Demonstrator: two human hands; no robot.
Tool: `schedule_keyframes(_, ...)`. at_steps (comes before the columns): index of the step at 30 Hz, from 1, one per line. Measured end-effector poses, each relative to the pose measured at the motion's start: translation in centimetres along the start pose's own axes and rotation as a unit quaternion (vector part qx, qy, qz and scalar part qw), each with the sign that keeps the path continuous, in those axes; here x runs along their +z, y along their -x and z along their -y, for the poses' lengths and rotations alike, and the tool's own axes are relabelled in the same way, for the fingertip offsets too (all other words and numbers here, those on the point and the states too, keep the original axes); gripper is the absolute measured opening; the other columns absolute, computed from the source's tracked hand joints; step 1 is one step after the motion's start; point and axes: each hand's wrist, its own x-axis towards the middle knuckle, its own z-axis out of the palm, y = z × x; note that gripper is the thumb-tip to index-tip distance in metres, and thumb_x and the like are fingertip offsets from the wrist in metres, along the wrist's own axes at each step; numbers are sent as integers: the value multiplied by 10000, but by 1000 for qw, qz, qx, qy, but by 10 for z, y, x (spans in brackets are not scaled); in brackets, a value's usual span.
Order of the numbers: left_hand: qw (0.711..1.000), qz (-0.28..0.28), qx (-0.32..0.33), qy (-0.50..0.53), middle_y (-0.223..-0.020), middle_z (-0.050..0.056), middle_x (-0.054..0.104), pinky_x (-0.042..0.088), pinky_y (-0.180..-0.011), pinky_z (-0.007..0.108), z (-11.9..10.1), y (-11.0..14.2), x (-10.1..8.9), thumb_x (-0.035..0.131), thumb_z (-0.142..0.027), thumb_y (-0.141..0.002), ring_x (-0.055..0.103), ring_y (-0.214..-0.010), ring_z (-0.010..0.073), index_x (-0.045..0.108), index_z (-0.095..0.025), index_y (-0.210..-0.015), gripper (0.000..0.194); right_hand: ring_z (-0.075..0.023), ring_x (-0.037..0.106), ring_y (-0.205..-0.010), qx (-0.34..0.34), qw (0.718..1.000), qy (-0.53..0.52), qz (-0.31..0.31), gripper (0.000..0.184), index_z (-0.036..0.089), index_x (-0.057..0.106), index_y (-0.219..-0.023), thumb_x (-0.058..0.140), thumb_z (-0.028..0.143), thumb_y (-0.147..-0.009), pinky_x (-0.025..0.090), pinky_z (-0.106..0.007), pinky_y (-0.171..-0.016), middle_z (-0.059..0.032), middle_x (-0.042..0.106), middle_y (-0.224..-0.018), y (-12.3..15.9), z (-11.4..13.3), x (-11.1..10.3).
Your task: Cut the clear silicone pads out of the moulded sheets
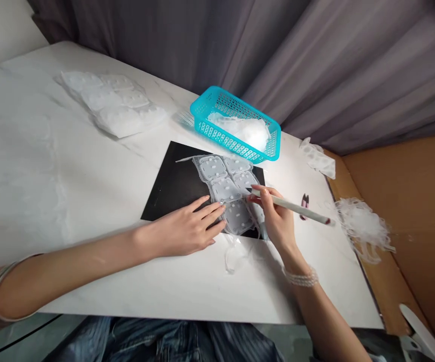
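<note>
At the far left of the white marble-look table, a stack of translucent quilted pads lies flat; nearer, the left hand rests spread, fingers flat on a grey-white padded sheet that lies on a black board; beyond the sheet sits a turquoise plastic basket of white fluff; the right hand pinches a white marker, its tip at the sheet; further right lie small pink-and-black snips and a heap of white scraps.

Teal plastic basket, grey curtain, cardboard panel
</note>
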Motion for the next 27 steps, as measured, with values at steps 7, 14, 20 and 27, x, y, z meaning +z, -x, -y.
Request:
schedule_keyframes(7,999,-36,0,0,-1303,211,624,392,-1095,462,-6,2,5,488,-305,-965,565,-1258,302,623,-98,-1240,369,-217,671,-944,-137,972,128,143,227,242,658,-1126,487,240,-977,550,-377,-799,-74,705,-1031,55,23,4)
schedule_keyframes(14,999,-14,25,-37,-1289,216,631,405,-1076,470,-4,1,4,427,-307,-988,567,-1250,305,641,-101,-1196,363,-209,653,-1044,-202,954,176,134,238,219,644,-1111,492,121,-956,560,-402,-870,-94,703,-1062,62,19,11)
schedule_keyframes(20,999,-40,15,-4,-1269,223,641,396,-1089,457,-4,2,4,504,-291,-957,574,-1244,302,652,-89,-1165,325,-209,664,-993,-227,946,195,122,237,202,645,-1116,500,114,-950,575,-391,-831,-98,699,-1031,60,17,16)
schedule_keyframes(27,999,-12,30,-39,-1290,236,621,415,-1053,502,-4,2,2,492,-291,-957,579,-1229,329,646,-87,-1155,323,-211,661,-983,-270,930,224,106,253,195,631,-1113,507,69,-932,579,-384,-818,-96,695,-1003,63,16,20)
